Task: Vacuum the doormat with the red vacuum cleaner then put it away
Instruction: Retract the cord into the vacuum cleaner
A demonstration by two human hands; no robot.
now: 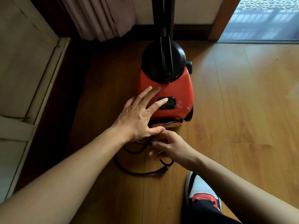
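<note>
The red vacuum cleaner [176, 88] stands on the wooden floor, its black hose and tube rising from a black dome at its far end. My left hand [139, 115] lies flat on its red top, fingers straight, one fingertip on the black button [169, 103]. Just behind the vacuum's near end, my right hand [168, 146] curls its fingers round the black power cord [129, 168]. The cord loops on the floor and ends in a plug [165, 168]. No doormat is in view.
A pale cabinet [24, 78] runs along the left. A curtain [100, 16] hangs at the back wall. An open doorway [262, 20] lies at the far right. My shoe [200, 191] rests on the floor at the lower right.
</note>
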